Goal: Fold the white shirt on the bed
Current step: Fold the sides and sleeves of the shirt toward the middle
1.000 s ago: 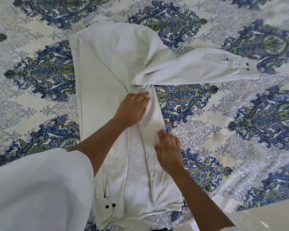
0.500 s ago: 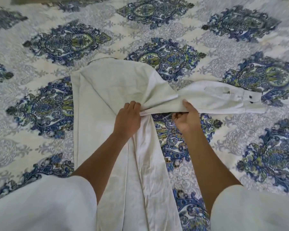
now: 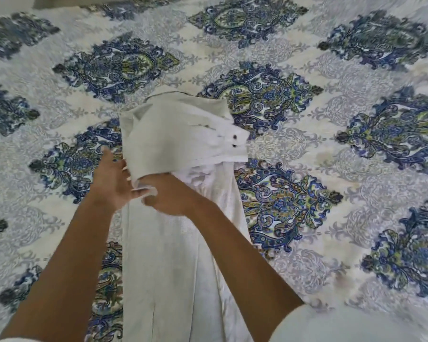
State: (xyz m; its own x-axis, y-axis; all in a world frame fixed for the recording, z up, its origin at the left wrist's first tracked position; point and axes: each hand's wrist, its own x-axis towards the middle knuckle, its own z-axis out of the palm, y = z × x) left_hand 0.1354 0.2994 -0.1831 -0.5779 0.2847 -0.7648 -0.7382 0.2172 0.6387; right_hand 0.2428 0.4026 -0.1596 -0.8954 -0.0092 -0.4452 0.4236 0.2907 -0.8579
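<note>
The white shirt [image 3: 173,255] lies as a long narrow strip on the bed, running from the bottom edge up to the middle. Its right sleeve [image 3: 183,134] is folded across the upper part, with the buttoned cuff [image 3: 235,141] at the right side. My right hand [image 3: 171,193] grips a bunch of sleeve cloth at the shirt's left part. My left hand [image 3: 111,183] is beside it at the shirt's left edge, fingers spread, touching the same fold; the motion blur hides whether it grips.
The bed is covered by a quilt [image 3: 331,169] with blue and green medallions on a cream ground. It spreads on all sides of the shirt. My white short sleeve [image 3: 331,324] shows at the bottom right corner.
My right hand has carried the sleeve from its stretched-out place on the right over onto the shirt's body. My left hand has shifted left to the shirt's edge. The camera has tilted up.
</note>
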